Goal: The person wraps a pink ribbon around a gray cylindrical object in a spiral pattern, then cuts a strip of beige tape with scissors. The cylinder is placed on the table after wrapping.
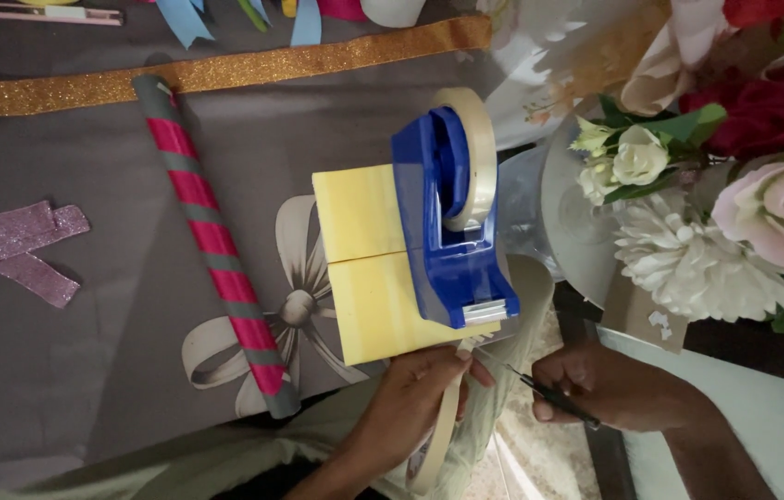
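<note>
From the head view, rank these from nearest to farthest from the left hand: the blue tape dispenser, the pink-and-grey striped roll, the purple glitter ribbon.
1. Blue tape dispenser, just above the left hand, on the yellow block.
2. Pink-and-grey striped roll, to the hand's left, lower end close by.
3. Purple glitter ribbon, far left on the grey cloth.

A home craft table: glitter ribbon, tape dispenser, and artificial flowers crowd a grey cloth.

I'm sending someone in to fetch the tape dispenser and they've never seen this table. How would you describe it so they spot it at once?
Start at the grey cloth printed with a pale bow. Near its edge by the flowers lies a yellow block, and the dispenser sits on it, just above the left hand. It is the only bright blue plastic thing there, with a roll of pale tape in its top.
</note>
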